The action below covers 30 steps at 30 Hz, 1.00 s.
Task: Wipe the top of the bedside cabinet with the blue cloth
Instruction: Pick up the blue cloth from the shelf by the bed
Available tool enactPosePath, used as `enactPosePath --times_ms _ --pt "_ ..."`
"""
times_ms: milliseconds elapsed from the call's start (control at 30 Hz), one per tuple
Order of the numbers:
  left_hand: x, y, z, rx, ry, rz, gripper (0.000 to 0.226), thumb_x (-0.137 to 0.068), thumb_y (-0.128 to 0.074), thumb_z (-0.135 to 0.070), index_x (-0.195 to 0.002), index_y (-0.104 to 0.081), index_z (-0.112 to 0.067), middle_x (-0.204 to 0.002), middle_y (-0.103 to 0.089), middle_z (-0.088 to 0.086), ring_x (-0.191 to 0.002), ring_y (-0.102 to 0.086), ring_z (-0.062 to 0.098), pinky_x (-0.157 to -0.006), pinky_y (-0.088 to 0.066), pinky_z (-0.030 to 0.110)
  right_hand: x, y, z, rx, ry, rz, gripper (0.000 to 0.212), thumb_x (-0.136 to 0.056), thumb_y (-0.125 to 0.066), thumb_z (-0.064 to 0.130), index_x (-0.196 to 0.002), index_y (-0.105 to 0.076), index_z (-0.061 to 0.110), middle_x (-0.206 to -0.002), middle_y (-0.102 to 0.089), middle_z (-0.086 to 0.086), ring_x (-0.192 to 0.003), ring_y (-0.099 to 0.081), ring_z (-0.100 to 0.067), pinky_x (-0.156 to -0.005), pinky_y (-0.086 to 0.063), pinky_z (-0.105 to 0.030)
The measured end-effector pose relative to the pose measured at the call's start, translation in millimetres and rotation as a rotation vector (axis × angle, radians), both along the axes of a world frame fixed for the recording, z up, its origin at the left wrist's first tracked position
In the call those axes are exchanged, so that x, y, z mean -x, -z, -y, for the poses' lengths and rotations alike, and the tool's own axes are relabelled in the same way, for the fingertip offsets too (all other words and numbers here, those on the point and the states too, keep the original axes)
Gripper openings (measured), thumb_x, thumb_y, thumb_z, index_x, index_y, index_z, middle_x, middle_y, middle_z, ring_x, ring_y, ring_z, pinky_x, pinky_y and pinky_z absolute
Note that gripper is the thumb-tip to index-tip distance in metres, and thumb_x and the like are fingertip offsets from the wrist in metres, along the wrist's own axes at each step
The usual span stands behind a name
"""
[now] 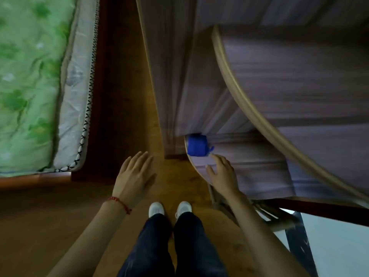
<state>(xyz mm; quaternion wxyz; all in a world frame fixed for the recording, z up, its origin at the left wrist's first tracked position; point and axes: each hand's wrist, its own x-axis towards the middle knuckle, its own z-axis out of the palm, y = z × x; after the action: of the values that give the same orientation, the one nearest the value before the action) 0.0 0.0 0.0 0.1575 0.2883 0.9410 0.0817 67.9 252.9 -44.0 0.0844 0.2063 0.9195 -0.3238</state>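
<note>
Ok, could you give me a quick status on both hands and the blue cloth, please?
Left hand open, empty, over the floor. Right hand open, fingertips just short of the blue cloth. Cloth folded at the cabinet top corner. Nothing blocking.

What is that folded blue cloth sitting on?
The blue cloth lies on a grey-purple wood-grain surface with a curved pale edge, at its far corner. The right hand hovers just beside it, open. Whatever lies directly beneath the cloth is covered.
</note>
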Motion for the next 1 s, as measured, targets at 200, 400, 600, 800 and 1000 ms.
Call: enactPosePath --times_ms 200,400,600,800,1000 --pt "14 61 2 -0.048 -0.041 -0.11 0.054 -0.078 -0.073 -0.023 -0.122 -0.056 0.002 -0.124 -0.058 0.024 -0.118 -0.051 0.041 -0.097 -0.036 0.057 50 78 -9 -0.073 0.01 0.131 0.049 -0.092 -0.049 0.027 -0.136 -0.035 0.011 -0.139 -0.039 -0.019 -0.124 -0.039 -0.034 -0.097 -0.035 -0.04" --pt "20 113 16 -0.044 -0.078 -0.07 0.051 -0.086 -0.061 -0.033 -0.123 -0.055 0.001 -0.126 -0.057 0.024 -0.12 -0.05 0.041 -0.099 -0.034 0.055 95 142 -20 -0.107 0.081 0.155 0.06 -0.09 -0.052 0.035 -0.14 -0.029 0.012 -0.137 -0.04 -0.023 -0.121 -0.04 -0.039 -0.097 -0.035 -0.044" --pt "14 140 27 -0.005 -0.1 0.009 0.074 -0.095 -0.012 -0.053 -0.123 -0.055 0.0 -0.125 -0.058 0.023 -0.119 -0.051 0.039 -0.099 -0.032 0.053 105 168 -19 -0.072 0.114 0.082 0.07 -0.083 -0.063 0.036 -0.141 -0.028 0.016 -0.136 -0.042 -0.023 -0.122 -0.039 -0.04 -0.099 -0.036 -0.046" --pt "20 148 23 -0.01 -0.123 0.014 0.079 -0.096 -0.003 -0.052 -0.122 -0.056 0.001 -0.123 -0.059 0.024 -0.117 -0.053 0.04 -0.097 -0.032 0.056 109 168 -15 0.158 0.242 -0.046 0.067 -0.077 -0.071 0.014 -0.134 -0.037 0.009 -0.132 -0.047 -0.021 -0.122 -0.042 -0.035 -0.099 -0.036 -0.04" --pt "19 138 22 -0.009 -0.146 0.054 0.079 -0.096 -0.003 -0.052 -0.119 -0.058 0.001 -0.12 -0.061 0.024 -0.114 -0.055 0.04 -0.095 -0.035 0.057 111 165 -15 0.282 0.365 -0.053 0.057 -0.073 -0.072 0.005 -0.123 -0.044 0.007 -0.124 -0.054 -0.016 -0.113 -0.05 -0.029 -0.086 -0.039 -0.029"
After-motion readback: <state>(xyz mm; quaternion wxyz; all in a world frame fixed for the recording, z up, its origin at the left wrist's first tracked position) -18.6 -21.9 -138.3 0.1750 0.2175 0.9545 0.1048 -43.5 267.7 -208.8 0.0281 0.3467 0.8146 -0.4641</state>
